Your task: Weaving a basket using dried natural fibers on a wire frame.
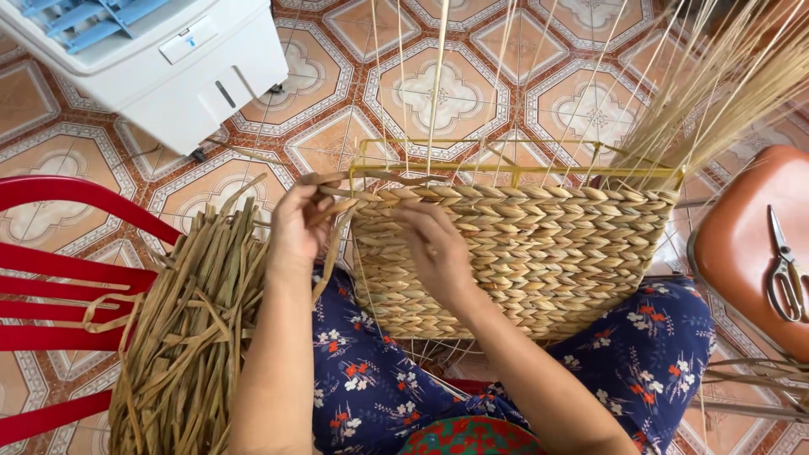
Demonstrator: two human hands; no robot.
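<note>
A half-woven straw basket (539, 253) rests on my lap, built on a yellow wire frame (514, 173) with thin upright stakes (438, 84) rising from it. My left hand (297, 226) grips a flat dried strand (333, 244) at the basket's top left corner. My right hand (434, 248) presses on the woven wall just right of that corner, fingers curled around the same strand.
A bundle of dried strands (190, 329) lies over a red plastic chair (59, 278) at my left. A white air cooler (160, 59) stands at the back left. Scissors (786, 270) lie on an orange stool (746, 244) at right. Loose stakes (716, 84) fan out top right.
</note>
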